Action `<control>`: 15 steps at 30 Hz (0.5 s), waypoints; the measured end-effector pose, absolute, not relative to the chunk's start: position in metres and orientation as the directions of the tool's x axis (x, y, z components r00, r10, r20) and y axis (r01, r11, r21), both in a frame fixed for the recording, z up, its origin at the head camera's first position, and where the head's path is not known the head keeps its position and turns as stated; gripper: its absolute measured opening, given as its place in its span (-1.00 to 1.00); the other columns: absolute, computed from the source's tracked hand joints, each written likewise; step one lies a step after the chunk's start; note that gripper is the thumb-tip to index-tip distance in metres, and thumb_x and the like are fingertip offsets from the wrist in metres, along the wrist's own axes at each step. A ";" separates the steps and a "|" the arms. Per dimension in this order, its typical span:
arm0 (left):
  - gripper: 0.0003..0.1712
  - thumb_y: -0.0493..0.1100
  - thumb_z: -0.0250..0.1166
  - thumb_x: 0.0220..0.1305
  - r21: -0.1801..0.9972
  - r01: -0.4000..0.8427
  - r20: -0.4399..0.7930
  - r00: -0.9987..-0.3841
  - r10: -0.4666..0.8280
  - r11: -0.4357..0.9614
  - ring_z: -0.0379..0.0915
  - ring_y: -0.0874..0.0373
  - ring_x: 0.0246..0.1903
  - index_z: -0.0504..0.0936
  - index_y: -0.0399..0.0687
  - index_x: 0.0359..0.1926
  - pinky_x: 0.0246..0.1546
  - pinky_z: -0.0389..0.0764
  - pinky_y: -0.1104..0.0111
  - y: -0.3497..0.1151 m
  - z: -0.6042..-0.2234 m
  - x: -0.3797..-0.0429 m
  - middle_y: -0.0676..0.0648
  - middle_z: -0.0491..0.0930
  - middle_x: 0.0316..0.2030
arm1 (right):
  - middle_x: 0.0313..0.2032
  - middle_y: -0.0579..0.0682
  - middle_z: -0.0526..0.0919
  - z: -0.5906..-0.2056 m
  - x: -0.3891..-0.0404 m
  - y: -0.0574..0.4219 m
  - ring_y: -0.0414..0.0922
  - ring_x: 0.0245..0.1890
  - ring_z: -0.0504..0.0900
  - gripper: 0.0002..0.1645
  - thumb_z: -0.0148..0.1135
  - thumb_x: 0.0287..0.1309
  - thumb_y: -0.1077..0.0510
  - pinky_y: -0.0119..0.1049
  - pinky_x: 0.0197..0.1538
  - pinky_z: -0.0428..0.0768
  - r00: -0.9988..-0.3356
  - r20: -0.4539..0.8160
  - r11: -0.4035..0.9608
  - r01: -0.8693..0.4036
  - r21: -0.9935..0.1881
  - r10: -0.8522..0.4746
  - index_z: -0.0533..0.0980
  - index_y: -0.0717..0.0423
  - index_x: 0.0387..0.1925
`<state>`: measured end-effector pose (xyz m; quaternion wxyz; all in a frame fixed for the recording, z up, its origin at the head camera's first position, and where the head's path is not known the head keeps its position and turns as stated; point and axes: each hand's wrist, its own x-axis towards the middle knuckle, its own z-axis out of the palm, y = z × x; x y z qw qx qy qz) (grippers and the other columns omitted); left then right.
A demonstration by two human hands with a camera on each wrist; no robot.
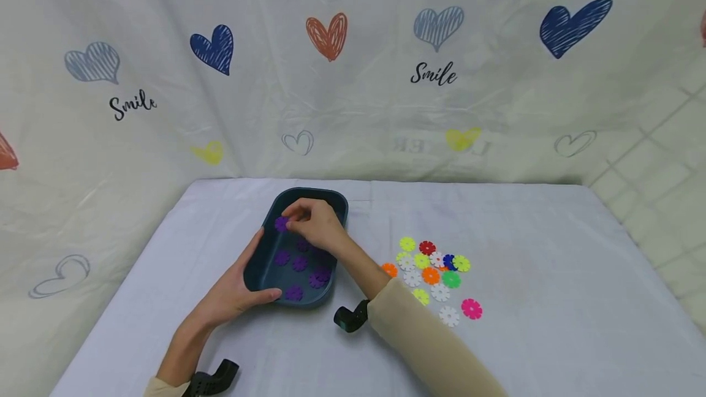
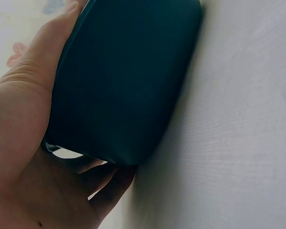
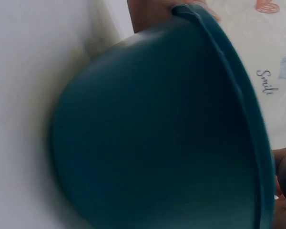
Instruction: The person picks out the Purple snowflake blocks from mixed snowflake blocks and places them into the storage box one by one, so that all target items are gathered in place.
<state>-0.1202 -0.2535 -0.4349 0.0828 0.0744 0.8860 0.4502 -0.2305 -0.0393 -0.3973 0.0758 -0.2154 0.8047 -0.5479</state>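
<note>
A dark teal plastic tray (image 1: 263, 277) sits on the table, with several purple flower-shaped discs (image 1: 299, 263) spread over its floor. My left hand (image 1: 234, 293) grips its near left corner, thumb at the front rim and fingers along the left side. The left wrist view shows that palm beside the tray's outer wall (image 2: 128, 81). Inside the tray, toward the far left, my right hand (image 1: 320, 222) pinches a purple flower disc (image 1: 281, 223) between thumb and fingertips. In the right wrist view the tray wall (image 3: 152, 124) hides most of that hand.
Right of the tray lies a loose group of flower discs: yellow, white, orange, a red disc (image 1: 427, 247), a blue disc (image 1: 449, 262), a green disc (image 1: 451, 279) and a pink disc (image 1: 471, 309). A white cloth covers the table (image 1: 551, 299). Behind hangs a heart-printed curtain (image 1: 375, 103).
</note>
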 end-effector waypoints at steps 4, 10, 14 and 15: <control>0.42 0.04 0.59 0.13 0.802 0.047 -0.090 -0.976 0.198 0.595 -0.25 -0.37 0.65 -0.31 0.52 0.67 0.45 -0.03 -0.48 -0.254 -0.436 -0.120 -0.16 -0.22 0.70 | -0.24 0.01 0.78 -0.398 -0.227 -0.044 -0.27 -0.36 0.65 -0.82 0.40 0.30 0.24 -0.50 -0.32 0.58 -0.896 0.102 0.359 -0.275 -0.892 -0.432 0.74 0.04 -0.09; 0.41 0.03 0.59 0.13 0.811 0.059 -0.078 -0.975 0.208 0.583 -0.23 -0.34 0.65 -0.30 0.55 0.66 0.45 -0.01 -0.46 -0.254 -0.437 -0.121 -0.13 -0.22 0.71 | -0.01 0.02 0.78 -0.397 -0.227 -0.041 -0.08 -0.09 0.75 -0.71 0.38 0.33 0.17 -0.30 -0.09 0.70 -0.931 0.061 0.416 -0.219 -0.883 -0.361 0.69 0.09 0.06; 0.42 0.02 0.59 0.12 0.811 0.059 -0.081 -0.974 0.210 0.582 -0.24 -0.35 0.65 -0.30 0.54 0.66 0.46 -0.01 -0.46 -0.254 -0.436 -0.121 -0.13 -0.23 0.71 | 0.10 0.02 0.72 -0.394 -0.228 -0.029 -0.02 0.06 0.72 -0.70 0.33 0.40 0.11 -0.15 0.06 0.71 -0.935 0.075 0.430 -0.230 -0.873 -0.347 0.66 0.09 0.09; 0.42 0.02 0.60 0.12 0.811 0.058 -0.081 -0.974 0.210 0.582 -0.24 -0.36 0.65 -0.30 0.54 0.66 0.46 -0.01 -0.46 -0.254 -0.435 -0.121 -0.13 -0.23 0.71 | 0.10 0.03 0.71 -0.394 -0.228 -0.025 -0.02 0.07 0.71 -0.71 0.32 0.41 0.10 -0.13 0.07 0.70 -0.931 0.086 0.425 -0.242 -0.872 -0.354 0.66 0.09 0.09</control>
